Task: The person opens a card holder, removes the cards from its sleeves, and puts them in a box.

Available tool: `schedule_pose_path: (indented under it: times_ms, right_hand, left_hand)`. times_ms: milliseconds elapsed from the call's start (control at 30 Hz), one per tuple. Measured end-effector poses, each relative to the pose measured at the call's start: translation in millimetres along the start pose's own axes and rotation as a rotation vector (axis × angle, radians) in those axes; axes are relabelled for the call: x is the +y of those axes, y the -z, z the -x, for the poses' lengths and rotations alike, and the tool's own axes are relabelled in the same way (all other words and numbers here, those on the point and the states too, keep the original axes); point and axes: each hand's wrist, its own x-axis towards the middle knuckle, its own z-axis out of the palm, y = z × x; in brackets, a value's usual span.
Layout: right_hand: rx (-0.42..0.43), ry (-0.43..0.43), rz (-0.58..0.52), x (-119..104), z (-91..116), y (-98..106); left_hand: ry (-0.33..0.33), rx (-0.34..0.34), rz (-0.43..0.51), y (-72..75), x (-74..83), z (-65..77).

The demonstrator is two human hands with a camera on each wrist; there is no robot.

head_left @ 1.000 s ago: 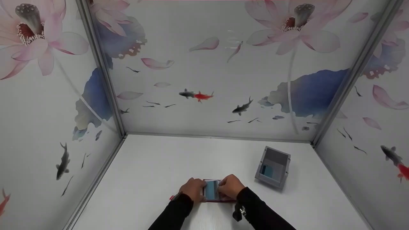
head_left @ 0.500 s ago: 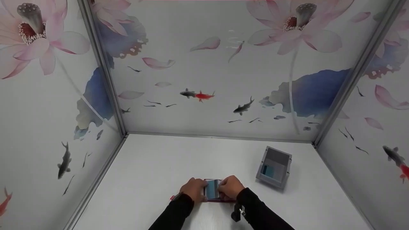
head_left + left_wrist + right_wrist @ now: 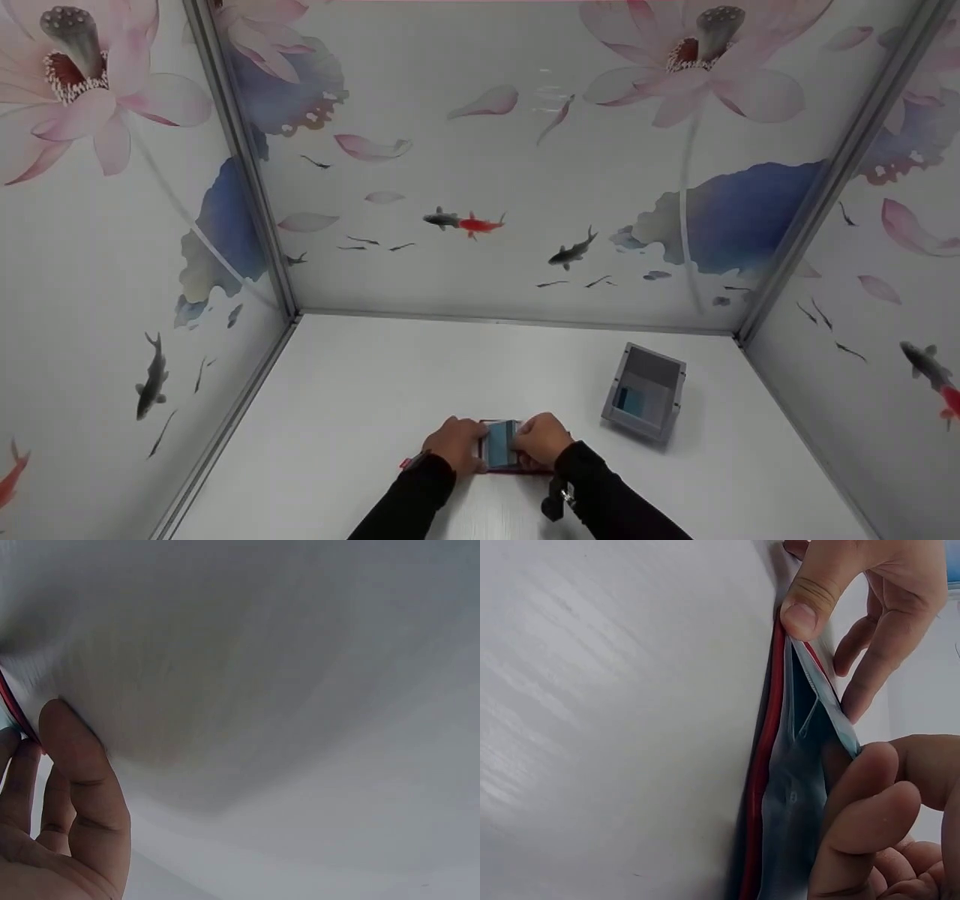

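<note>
A small card holder with a dark red edge and clear plastic sleeves lies on the table before me. Its blue face shows between my hands in the head view. My left hand grips its left side, the thumb pressed against the edge in the right wrist view. On the other side my right hand pinches a raised clear sleeve, bowing it away from the red edge. Teal shows inside that gap. I cannot tell whether a card is pinched along with the sleeve.
A grey open box stands on the white table to the right, with a blue-teal card inside. White panels painted with lotus flowers and fish enclose the table at the back and both sides.
The blue face between my hands has tilted slightly, and its dark stripe has narrowed on the right. Both hands stay nearly in place. The view has shifted a little.
</note>
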Motion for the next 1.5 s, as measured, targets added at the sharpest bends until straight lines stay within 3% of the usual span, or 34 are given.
schedule_pose_path:
  times_ms: [100,367,567,733,767,1033,1233,1500]
  right_hand:
    - [-0.005,0.047,0.025,4.4,-1.1,0.7]
    - [0.007,0.075,0.045,4.9,-0.1,4.2]
    - [0.03,0.069,0.04,0.7,3.2,7.8]
    - [0.03,0.088,0.028,-2.3,5.9,12.7]
    - [0.031,0.087,0.029,-2.8,6.3,14.0]
    - [0.066,0.054,0.022,-3.1,7.6,23.4]
    - [0.102,0.048,0.045,-3.3,12.7,34.6]
    - [0.161,0.014,-0.04,2.2,15.7,63.5]
  left_hand:
    - [-0.007,0.003,0.002,-0.1,0.2,0.8]
    - [-0.021,0.006,-0.023,2.1,2.8,1.3]
    - [-0.072,0.032,-0.07,-8.0,-5.9,-2.6]
    - [-0.061,0.002,-0.085,-8.5,-7.7,-5.1]
    - [-0.04,-0.017,-0.081,-3.0,-2.2,-3.5]
    - [-0.032,-0.017,-0.124,-4.3,2.1,-2.3]
    - [-0.037,-0.011,-0.137,-8.1,-0.8,-3.4]
    - [-0.062,0.025,-0.131,-5.8,1.1,0.8]
